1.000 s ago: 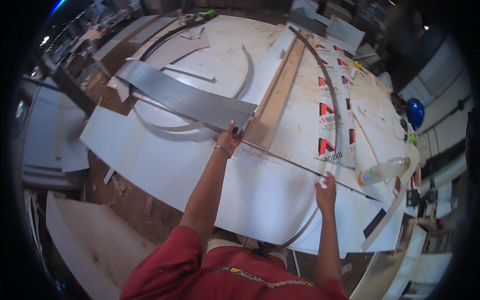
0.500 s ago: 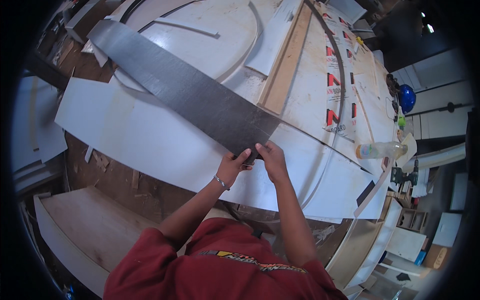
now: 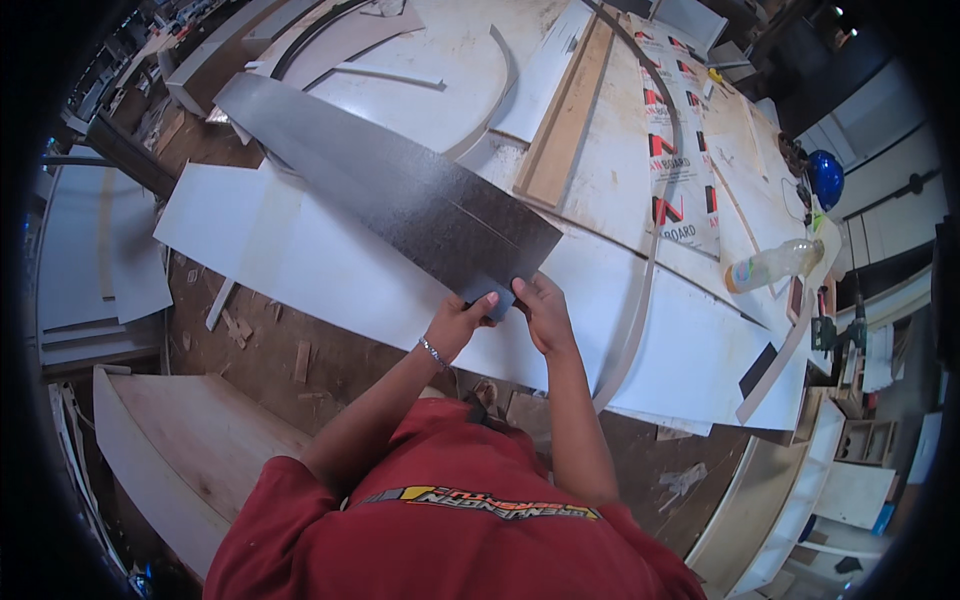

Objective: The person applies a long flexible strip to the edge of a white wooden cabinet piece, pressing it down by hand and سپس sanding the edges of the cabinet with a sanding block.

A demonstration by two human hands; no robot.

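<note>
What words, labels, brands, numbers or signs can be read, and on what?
Wording is left uncopied here.
White printed sheet: repeated red-and-black marks with lettering, partly readable.
Red shirt: a band of lettering across it, partly readable.
Clear bottle: coloured label, too small to read.

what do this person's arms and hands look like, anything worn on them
The left hand and right hand are ungloved. A silvery, chain-like bracelet circles the left wrist; the right wrist shows nothing worn. The red sleeves are short.
</note>
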